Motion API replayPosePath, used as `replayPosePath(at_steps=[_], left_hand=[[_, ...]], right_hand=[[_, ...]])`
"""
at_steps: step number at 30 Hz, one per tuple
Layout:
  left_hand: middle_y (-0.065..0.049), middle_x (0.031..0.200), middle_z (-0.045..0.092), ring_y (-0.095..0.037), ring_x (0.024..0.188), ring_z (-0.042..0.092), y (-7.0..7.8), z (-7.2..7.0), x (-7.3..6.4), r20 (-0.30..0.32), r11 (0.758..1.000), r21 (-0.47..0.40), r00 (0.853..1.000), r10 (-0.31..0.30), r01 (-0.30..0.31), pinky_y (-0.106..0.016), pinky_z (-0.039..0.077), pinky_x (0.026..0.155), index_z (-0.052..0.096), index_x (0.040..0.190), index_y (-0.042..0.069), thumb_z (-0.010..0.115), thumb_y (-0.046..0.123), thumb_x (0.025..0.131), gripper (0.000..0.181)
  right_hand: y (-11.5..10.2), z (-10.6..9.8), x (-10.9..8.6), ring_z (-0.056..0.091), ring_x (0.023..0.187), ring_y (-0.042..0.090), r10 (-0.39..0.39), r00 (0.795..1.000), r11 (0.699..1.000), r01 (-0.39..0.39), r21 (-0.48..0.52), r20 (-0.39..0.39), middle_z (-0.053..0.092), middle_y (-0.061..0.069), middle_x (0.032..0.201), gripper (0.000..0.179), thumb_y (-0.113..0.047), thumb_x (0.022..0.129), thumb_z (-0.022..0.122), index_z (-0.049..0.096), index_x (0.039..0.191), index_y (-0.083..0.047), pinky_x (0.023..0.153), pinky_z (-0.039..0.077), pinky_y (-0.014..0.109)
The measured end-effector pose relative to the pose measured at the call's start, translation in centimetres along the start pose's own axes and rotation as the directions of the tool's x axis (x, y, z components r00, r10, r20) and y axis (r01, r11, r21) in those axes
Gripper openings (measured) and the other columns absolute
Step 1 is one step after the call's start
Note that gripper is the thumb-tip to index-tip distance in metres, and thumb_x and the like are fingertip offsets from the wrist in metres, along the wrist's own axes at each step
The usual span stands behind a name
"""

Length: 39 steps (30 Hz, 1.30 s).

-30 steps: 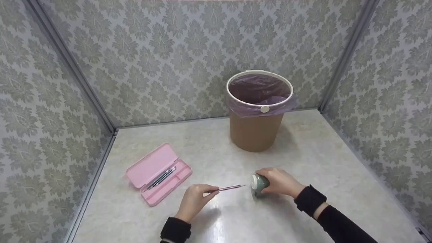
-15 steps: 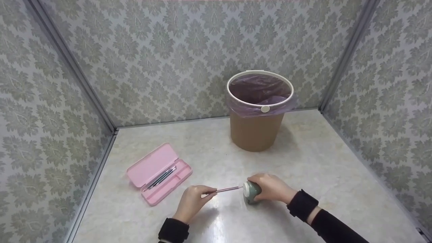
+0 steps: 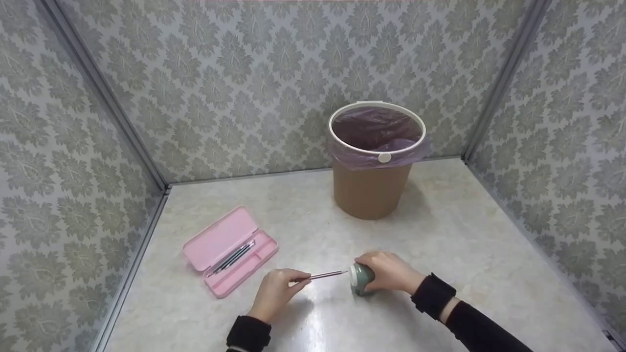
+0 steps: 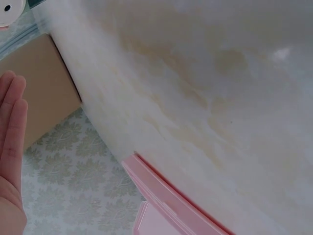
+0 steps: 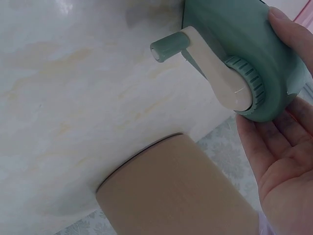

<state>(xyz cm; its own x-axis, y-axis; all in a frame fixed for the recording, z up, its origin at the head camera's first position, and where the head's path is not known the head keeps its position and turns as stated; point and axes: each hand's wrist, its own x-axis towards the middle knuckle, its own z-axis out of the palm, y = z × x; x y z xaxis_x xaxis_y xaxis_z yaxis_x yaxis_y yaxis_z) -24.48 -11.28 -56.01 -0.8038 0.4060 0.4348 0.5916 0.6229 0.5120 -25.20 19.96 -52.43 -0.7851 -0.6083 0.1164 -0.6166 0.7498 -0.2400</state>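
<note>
My left hand (image 3: 276,292) pinches a thin pinkish-purple pencil (image 3: 326,275) near one end, its point aimed right. My right hand (image 3: 391,272) grips a green crank pencil sharpener (image 3: 363,278) from its far side and top. The sharpener's white front faces the pencil, whose tip ends right at it in the head view. In the left wrist view, the white front (image 4: 11,11) shows a dark round hole, while the left hand's fingers (image 4: 14,129) reach up along the edge. In the right wrist view, the white crank (image 5: 215,73) with its green knob sticks out from the back.
Left of the hands lies an open pink pencil case (image 3: 242,274) with several pens or pencils inside. A brown trash bin (image 3: 370,190) with a purple liner stands behind the right hand. Patterned walls (image 3: 274,98) border the table (image 3: 293,205) at the back and sides.
My right hand has moved the sharpener left and slightly nearer the body, closing the gap to the pencil tip. My left hand and pencil have shifted slightly left.
</note>
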Motion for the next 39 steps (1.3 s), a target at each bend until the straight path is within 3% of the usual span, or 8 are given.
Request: replayPosePath(at_steps=[17, 28, 39], left_hand=[[0.003, 0.09, 0.082, -0.011, 0.083, 0.077, -0.4, 1.2, -0.2, 0.05, 0.999, -0.022, 0.998, -0.027, 0.028, -0.027, 0.061, 0.075, 0.083, 0.097, 0.017, 0.08, 0.02, 0.088, 0.01], [0.001, 0.093, 0.082, -0.013, 0.085, 0.078, 0.0, 2.1, 0.5, 0.077, 0.997, -0.068, 0.997, -0.028, 0.033, -0.026, 0.061, 0.078, 0.083, 0.098, 0.016, 0.079, 0.02, 0.089, 0.011], [0.002, 0.093, 0.082, -0.012, 0.085, 0.077, 0.5, 2.8, 1.2, 0.094, 0.999, -0.044, 0.995, -0.022, 0.026, -0.026, 0.06, 0.078, 0.083, 0.098, 0.016, 0.079, 0.02, 0.089, 0.011]], right_hand=[[0.1, 0.0, 0.1, 0.071, 0.103, 0.029, 0.009, 1.0, 1.0, -0.009, 0.016, 0.009, 0.075, 0.012, 0.115, 0.061, -0.018, 0.07, 0.092, 0.069, 0.123, 0.0, 0.089, 0.058, 0.041], [0.1, 0.1, 0.0, 0.071, 0.105, 0.029, 0.004, 1.0, 1.0, -0.004, 0.007, 0.006, 0.075, 0.012, 0.115, 0.06, -0.018, 0.07, 0.092, 0.069, 0.123, 0.0, 0.09, 0.059, 0.041], [0.3, 0.0, 0.2, 0.072, 0.1, 0.026, -0.009, 1.0, 1.0, 0.009, -0.001, 0.004, 0.076, 0.011, 0.112, 0.059, -0.02, 0.07, 0.092, 0.07, 0.12, 0.0, 0.086, 0.059, 0.039]])
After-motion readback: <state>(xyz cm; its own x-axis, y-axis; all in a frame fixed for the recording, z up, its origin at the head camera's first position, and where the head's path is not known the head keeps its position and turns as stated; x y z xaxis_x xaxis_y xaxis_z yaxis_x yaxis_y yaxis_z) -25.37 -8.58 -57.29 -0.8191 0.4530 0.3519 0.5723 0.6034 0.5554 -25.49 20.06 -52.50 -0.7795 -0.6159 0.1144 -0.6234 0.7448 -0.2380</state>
